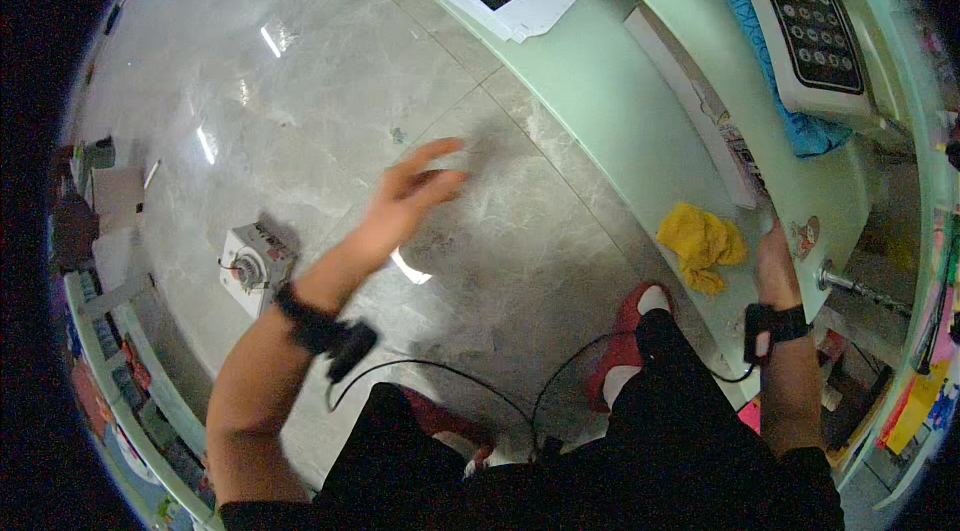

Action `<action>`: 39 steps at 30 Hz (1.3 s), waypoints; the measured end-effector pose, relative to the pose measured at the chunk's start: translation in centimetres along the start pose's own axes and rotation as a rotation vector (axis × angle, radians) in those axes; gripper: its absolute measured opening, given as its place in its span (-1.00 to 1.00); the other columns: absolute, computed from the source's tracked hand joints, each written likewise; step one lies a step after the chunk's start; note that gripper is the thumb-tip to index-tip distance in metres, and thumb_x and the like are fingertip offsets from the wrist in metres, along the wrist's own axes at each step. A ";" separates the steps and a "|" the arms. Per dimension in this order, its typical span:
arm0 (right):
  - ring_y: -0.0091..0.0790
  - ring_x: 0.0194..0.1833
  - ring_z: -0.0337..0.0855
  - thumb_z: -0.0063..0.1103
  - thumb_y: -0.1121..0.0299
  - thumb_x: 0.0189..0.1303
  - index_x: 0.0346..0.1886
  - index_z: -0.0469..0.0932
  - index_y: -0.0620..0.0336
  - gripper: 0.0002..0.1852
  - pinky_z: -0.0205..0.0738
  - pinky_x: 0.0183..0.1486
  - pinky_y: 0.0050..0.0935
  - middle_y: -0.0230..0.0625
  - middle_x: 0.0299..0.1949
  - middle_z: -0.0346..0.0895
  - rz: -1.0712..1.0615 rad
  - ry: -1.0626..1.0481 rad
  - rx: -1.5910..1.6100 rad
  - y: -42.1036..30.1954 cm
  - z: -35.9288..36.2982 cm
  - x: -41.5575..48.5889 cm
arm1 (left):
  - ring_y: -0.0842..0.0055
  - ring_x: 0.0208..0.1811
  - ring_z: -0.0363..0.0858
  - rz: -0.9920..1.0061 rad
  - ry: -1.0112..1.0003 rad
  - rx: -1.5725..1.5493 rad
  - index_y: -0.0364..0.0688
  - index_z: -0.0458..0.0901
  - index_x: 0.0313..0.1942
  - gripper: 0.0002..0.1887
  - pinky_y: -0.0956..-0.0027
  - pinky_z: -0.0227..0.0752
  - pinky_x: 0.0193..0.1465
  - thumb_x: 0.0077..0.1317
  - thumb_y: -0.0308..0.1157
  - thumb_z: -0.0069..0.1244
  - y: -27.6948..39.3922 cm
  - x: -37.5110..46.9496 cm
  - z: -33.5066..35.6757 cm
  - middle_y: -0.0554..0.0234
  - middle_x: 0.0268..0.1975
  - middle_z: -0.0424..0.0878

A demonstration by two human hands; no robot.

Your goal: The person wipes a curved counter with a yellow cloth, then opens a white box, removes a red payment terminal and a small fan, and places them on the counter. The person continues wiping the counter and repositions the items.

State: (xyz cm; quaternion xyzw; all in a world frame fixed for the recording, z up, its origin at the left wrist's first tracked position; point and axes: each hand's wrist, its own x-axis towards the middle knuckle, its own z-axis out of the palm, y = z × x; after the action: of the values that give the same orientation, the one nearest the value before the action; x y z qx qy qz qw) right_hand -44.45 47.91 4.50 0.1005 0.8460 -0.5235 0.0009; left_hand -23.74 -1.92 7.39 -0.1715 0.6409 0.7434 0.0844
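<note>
My left hand (416,186) reaches out over the grey tiled floor. It is blurred, its fingers are apart and nothing shows between them. My right hand (777,261) is at the edge of the pale green upper counter (832,193); its fingers are mostly hidden or blurred, so any grip is unclear. Just left of it, a crumpled yellow cloth (701,246) lies on the lower green surface (600,96). A long white carton-like strip (690,100) runs along that surface beside the upper counter. Each wrist wears a black strap with a small device.
A keypad device (817,13) rests on blue plastic (814,137) on the upper counter. Papers (532,2) lie on the lower surface. On the floor stands a white box with a round fitting (251,268). A black cable (465,370) crosses before my legs. Shelving (135,373) is at left.
</note>
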 end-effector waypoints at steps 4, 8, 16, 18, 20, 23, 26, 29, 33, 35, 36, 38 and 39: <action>-0.23 0.05 0.53 0.21 0.34 0.27 0.25 0.38 0.26 -0.50 0.42 0.12 -0.26 -0.21 0.09 0.51 -0.170 0.047 -0.356 1.1 3.1 -3.3 | 0.39 0.19 0.54 0.025 0.599 0.267 -0.20 0.38 0.33 -0.45 0.32 0.41 0.22 0.41 -0.15 0.00 -2.1 -10.9 -12.6 0.13 0.20 0.54; -0.23 0.00 0.54 0.23 0.41 0.24 0.19 0.43 0.28 -0.55 0.41 0.08 -0.28 -0.20 0.00 0.52 -0.454 0.022 -0.559 0.5 4.8 -6.4 | 0.43 0.22 0.48 0.011 1.126 0.272 -0.22 0.45 0.28 -0.51 0.34 0.33 0.27 0.41 -0.21 0.03 -7.7 -20.5 -23.0 0.15 0.24 0.48; -0.09 -0.12 0.71 0.10 0.34 0.35 -0.09 0.66 0.24 -0.77 0.54 -0.02 -0.26 -0.11 -0.15 0.70 -0.531 -0.074 -0.680 -1.4 6.6 -1.0 | 0.35 0.28 0.45 0.108 1.243 0.217 -0.34 0.47 0.22 -0.55 0.26 0.28 0.36 0.43 -0.25 0.00 -17.2 -28.5 -27.9 0.10 0.26 0.50; -0.13 -0.16 0.73 0.07 0.34 0.38 -0.09 0.67 0.20 -0.77 0.56 -0.07 -0.28 -0.15 -0.19 0.72 -0.569 -0.105 -0.724 -1.2 6.5 -0.1 | 0.35 0.30 0.43 0.168 1.157 0.286 -0.34 0.46 0.24 -0.53 0.27 0.26 0.38 0.43 -0.24 0.00 -17.0 -28.2 -28.2 0.09 0.28 0.48; -0.16 -0.17 0.75 0.05 0.33 0.39 -0.08 0.68 0.17 -0.77 0.57 -0.09 -0.30 -0.17 -0.20 0.73 -0.619 -0.106 -0.720 -0.9 6.3 0.2 | 0.36 0.32 0.42 0.170 1.093 0.414 -0.34 0.45 0.25 -0.52 0.28 0.23 0.39 0.44 -0.23 -0.01 -16.3 -27.9 -28.6 0.08 0.28 0.48; -0.20 -0.14 0.75 0.06 0.35 0.39 -0.03 0.67 0.13 -0.77 0.57 -0.09 -0.32 -0.19 -0.20 0.74 -0.666 -0.056 -0.875 -0.5 6.3 0.2 | 0.41 0.36 0.35 0.105 1.064 0.632 -0.29 0.46 0.26 -0.52 0.29 0.10 0.45 0.44 -0.21 -0.04 -15.3 -28.3 -28.7 0.12 0.32 0.44; -0.20 -0.14 0.75 0.07 0.36 0.38 -0.02 0.67 0.12 -0.78 0.58 -0.09 -0.31 -0.20 -0.19 0.74 -0.633 -0.094 -0.717 0.0 6.2 0.3 | 0.38 0.37 0.33 -0.006 1.066 0.693 -0.22 0.46 0.28 -0.51 0.26 0.04 0.47 0.43 -0.18 -0.02 -15.1 -28.7 -28.7 0.11 0.34 0.41; -0.25 -0.20 0.74 0.12 0.33 0.34 -0.05 0.67 0.21 -0.76 0.57 -0.11 -0.36 -0.19 -0.23 0.74 -0.606 -0.068 -0.741 0.2 5.2 0.3 | 0.33 0.40 0.29 -0.058 1.153 0.613 -0.18 0.46 0.29 -0.49 0.24 0.01 0.48 0.42 -0.14 0.00 -15.8 -28.7 -28.7 0.09 0.37 0.37; -0.48 -0.30 0.57 0.18 0.26 0.31 -0.09 0.64 0.35 -0.69 0.43 -0.13 -0.49 -0.31 -0.37 0.63 -0.353 0.091 -0.419 -0.4 3.1 -0.9 | 0.29 0.45 0.23 -0.023 1.140 0.590 -0.17 0.45 0.31 -0.45 0.20 0.04 0.47 0.41 -0.11 0.02 -17.2 -28.6 -28.5 0.04 0.42 0.29; -0.44 -0.32 0.55 0.14 0.20 0.34 -0.15 0.64 0.28 -0.70 0.45 -0.18 -0.44 -0.32 -0.31 0.62 -0.236 0.143 -0.445 -1.0 2.6 -2.3 | 0.28 0.46 0.21 -0.102 1.121 0.495 -0.16 0.41 0.34 -0.42 0.19 0.08 0.46 0.40 -0.07 0.02 -17.8 -28.5 -28.1 0.01 0.46 0.20; -0.45 -0.32 0.54 0.15 0.26 0.33 -0.19 0.64 0.26 -0.76 0.43 -0.18 -0.48 -0.34 -0.30 0.60 -0.209 0.143 -0.331 -1.0 3.0 -3.1 | 0.28 0.46 0.21 -0.121 1.137 0.457 -0.16 0.40 0.35 -0.40 0.19 0.10 0.45 0.40 -0.05 0.02 -17.9 -28.4 -27.9 0.00 0.48 0.16; -0.44 -0.30 0.56 0.16 0.38 0.31 -0.21 0.63 0.28 -0.84 0.45 -0.14 -0.47 -0.32 -0.29 0.62 -0.317 -0.025 -0.277 -1.5 4.1 -4.8 | 0.25 0.43 0.26 -0.185 1.161 0.473 -0.20 0.32 0.38 -0.26 0.20 0.16 0.41 0.35 0.07 0.05 -17.9 -28.0 -27.1 -0.05 0.47 0.13; -0.41 -0.27 0.58 0.16 0.42 0.30 -0.21 0.63 0.29 -0.86 0.47 -0.11 -0.45 -0.31 -0.27 0.62 -0.415 -0.084 -0.343 -1.7 4.8 -5.9 | 0.24 0.40 0.31 -0.186 1.205 0.407 -0.22 0.29 0.39 -0.20 0.22 0.18 0.40 0.32 0.10 0.08 -17.7 -27.6 -26.8 -0.07 0.44 0.19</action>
State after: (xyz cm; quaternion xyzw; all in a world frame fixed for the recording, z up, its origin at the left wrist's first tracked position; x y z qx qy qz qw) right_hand -39.47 41.96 4.45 -0.0985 0.9240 -0.3654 -0.0542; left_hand 11.93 -22.69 -2.12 -0.5945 0.6867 0.3699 -0.1955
